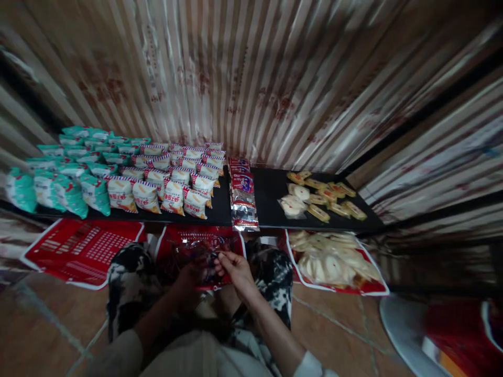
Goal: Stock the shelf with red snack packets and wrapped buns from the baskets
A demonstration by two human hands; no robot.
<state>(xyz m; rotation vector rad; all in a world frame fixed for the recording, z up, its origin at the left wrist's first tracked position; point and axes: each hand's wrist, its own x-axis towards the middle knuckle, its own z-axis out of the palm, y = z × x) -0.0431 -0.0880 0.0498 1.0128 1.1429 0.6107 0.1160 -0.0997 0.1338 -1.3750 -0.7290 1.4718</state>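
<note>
My right hand is closed, thumb and fingers pinched on the edge of a shiny, crinkled plastic bag. The bag looks clear, with dark and reddish contents I cannot make out. It lies over the middle red basket, between my knees. My left hand is at the bag's near left side, dark and blurred, its fingers hard to see. Just beyond the basket, a row of overlapping red and purple packets runs front to back on the black shelf.
Teal packets and white packets stand in rows at left on the shelf. Yellow-wrapped snacks and round white ones lie at right. Red baskets flank my knees: one at left, one at right holding pale packets.
</note>
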